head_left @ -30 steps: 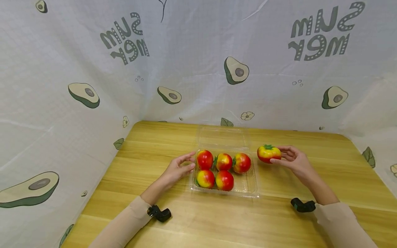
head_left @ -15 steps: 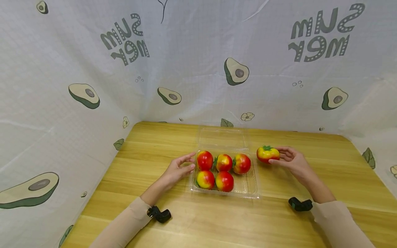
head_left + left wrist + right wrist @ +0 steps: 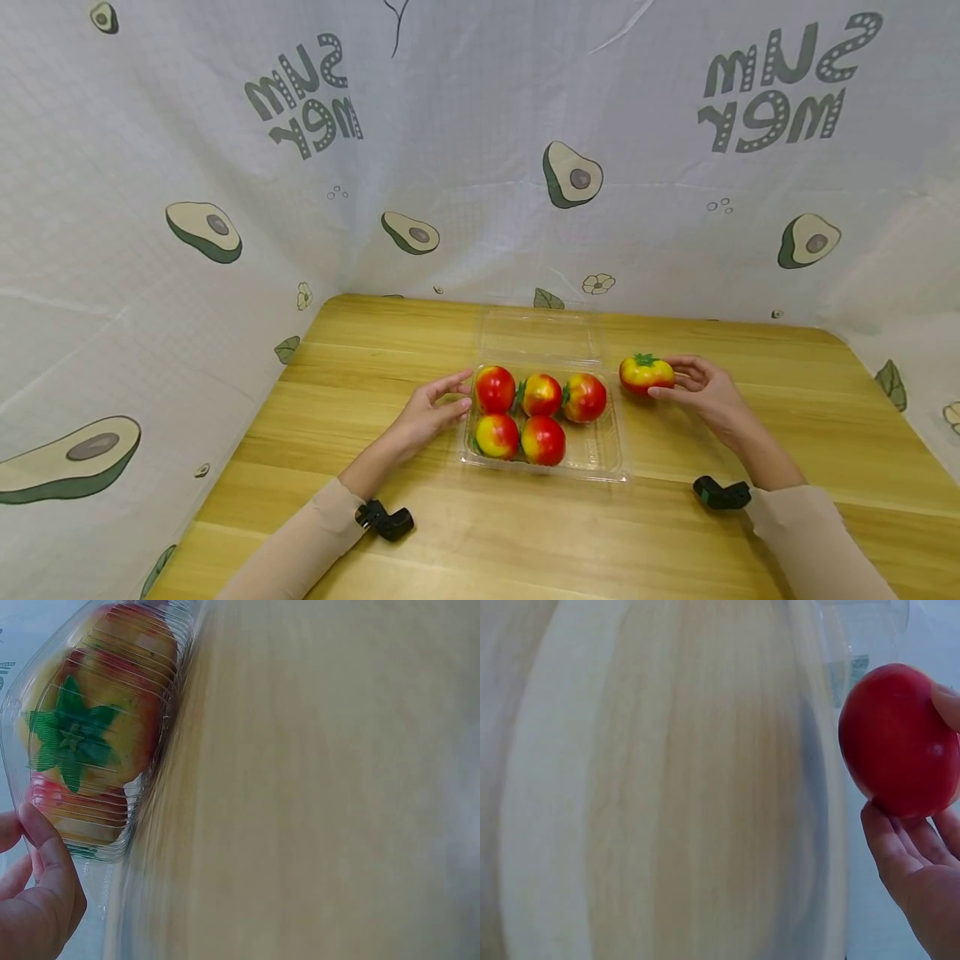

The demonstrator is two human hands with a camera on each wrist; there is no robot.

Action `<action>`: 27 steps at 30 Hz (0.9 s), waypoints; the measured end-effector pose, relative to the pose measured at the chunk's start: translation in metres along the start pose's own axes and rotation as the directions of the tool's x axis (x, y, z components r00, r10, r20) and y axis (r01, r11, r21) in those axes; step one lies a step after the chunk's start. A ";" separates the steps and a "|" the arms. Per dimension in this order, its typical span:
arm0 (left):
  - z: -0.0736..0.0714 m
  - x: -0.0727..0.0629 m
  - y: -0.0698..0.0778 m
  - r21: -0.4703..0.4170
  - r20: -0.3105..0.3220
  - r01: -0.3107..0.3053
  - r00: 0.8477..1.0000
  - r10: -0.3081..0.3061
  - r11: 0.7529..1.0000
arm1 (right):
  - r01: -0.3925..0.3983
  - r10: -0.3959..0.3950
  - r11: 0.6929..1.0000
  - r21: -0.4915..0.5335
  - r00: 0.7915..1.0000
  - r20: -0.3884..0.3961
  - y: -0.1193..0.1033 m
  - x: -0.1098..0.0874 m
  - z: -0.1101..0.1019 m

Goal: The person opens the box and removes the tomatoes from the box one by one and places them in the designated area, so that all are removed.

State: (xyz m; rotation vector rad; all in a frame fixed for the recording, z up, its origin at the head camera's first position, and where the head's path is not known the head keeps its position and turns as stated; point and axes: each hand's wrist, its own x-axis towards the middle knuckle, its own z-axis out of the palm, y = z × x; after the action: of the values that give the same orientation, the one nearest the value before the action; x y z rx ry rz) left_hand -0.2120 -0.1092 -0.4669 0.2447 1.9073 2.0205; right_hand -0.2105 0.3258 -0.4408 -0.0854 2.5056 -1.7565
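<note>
A clear plastic container (image 3: 588, 454) lies open on the table with several red-and-yellow tomatoes in it, such as one tomato (image 3: 543, 440) in the near row. A space shows at its near right. My left hand (image 3: 429, 414) is at the container's left side, thumb and fingertips on the rim; in the left wrist view they pinch the edge below a tomato (image 3: 112, 735) with a green leafy top. Right of the container, my right hand (image 3: 708, 392) holds another tomato (image 3: 645, 372) between thumb and fingers, green leaves upward. The right wrist view shows this tomato's red underside (image 3: 896, 742).
The transparent lid (image 3: 536, 333) is folded back behind the container. The wooden table (image 3: 525, 542) extends around it. A white curtain (image 3: 480, 167) printed with avocados hangs behind and at the sides. A black camera (image 3: 386, 521) sits at the left wrist, another camera (image 3: 720, 493) at the right.
My right hand has shifted slightly left with the tomato, closer to the container. The left hand and the container stay in place.
</note>
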 end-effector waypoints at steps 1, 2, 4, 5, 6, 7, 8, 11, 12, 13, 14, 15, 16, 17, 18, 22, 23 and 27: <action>0.000 0.000 0.000 -0.001 0.001 -0.001 1.000 0.001 1.000 | 0.000 0.000 1.000 0.009 1.000 -0.001 0.000 0.000 0.000; 0.000 0.000 0.000 -0.002 0.001 -0.001 1.000 0.001 1.000 | 0.002 -0.002 1.000 0.014 1.000 -0.003 0.001 0.000 0.000; 0.000 0.000 0.000 -0.005 0.000 -0.002 1.000 0.002 1.000 | 0.003 -0.003 1.000 0.028 1.000 -0.005 0.001 0.001 0.001; 0.000 0.000 0.001 -0.005 -0.001 -0.001 1.000 0.001 1.000 | 0.004 -0.004 0.999 0.033 1.000 -0.006 0.001 0.001 0.001; 0.000 0.000 0.001 -0.006 -0.001 -0.001 1.000 0.001 1.000 | 0.005 -0.005 0.999 0.036 1.000 -0.007 0.002 0.002 0.001; 0.000 0.000 0.001 -0.007 -0.001 0.000 1.000 0.000 1.000 | 0.007 -0.007 0.999 0.037 1.000 -0.008 0.002 0.002 0.001; 0.001 -0.001 0.001 -0.007 -0.001 0.001 1.000 -0.001 1.000 | 0.009 -0.009 0.999 0.037 1.000 -0.008 0.003 0.002 0.001; 0.001 -0.001 0.001 -0.010 0.002 0.005 1.000 -0.005 1.000 | 0.011 -0.011 0.999 0.050 1.000 -0.007 0.005 0.003 0.002; 0.001 -0.001 0.000 -0.012 0.003 0.006 1.000 -0.006 1.000 | 0.011 -0.011 0.998 0.054 1.000 -0.007 0.005 0.004 0.002; 0.001 -0.001 0.000 -0.013 0.004 0.008 1.000 -0.008 1.000 | 0.011 -0.010 0.998 0.060 1.000 -0.007 0.006 0.004 0.002; 0.001 -0.001 0.000 -0.014 0.004 0.009 1.000 -0.009 1.000 | 0.010 -0.009 0.998 0.067 1.000 -0.007 0.006 0.004 0.003; 0.000 -0.001 0.000 -0.016 0.004 0.009 1.000 -0.009 1.000 | 0.009 -0.008 0.997 0.073 1.000 -0.008 0.007 0.004 0.003; 0.000 -0.001 0.000 -0.017 0.004 0.010 1.000 -0.009 1.000 | 0.008 -0.007 0.997 0.077 1.000 -0.009 0.007 0.005 0.003; 0.000 -0.001 0.000 -0.017 0.003 0.010 1.000 -0.010 1.000 | 0.007 -0.006 0.997 0.082 1.000 -0.010 0.008 0.005 0.003; 0.000 -0.001 -0.001 -0.018 0.003 0.011 1.000 -0.011 1.000 | 0.005 -0.004 0.996 0.086 1.000 -0.010 0.008 0.005 0.003; -0.001 0.000 -0.001 -0.020 0.001 0.014 1.000 -0.014 1.000 | -0.003 0.004 0.995 0.098 1.000 -0.014 0.009 0.006 0.002; -0.001 0.000 -0.001 -0.020 0.001 0.013 1.000 -0.013 1.000 | -0.006 0.008 0.995 0.102 1.000 -0.016 0.009 0.007 0.002; -0.001 0.000 -0.001 -0.018 0.005 0.010 1.000 -0.010 1.000 | -0.019 0.021 0.993 0.113 1.000 -0.016 0.010 0.008 0.002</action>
State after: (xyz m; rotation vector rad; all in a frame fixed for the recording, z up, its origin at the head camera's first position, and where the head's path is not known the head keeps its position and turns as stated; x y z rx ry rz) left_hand -0.2126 -0.1101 -0.4685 0.2347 1.8835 2.0279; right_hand -0.2186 0.3270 -0.4511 -0.0381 2.4039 -1.8947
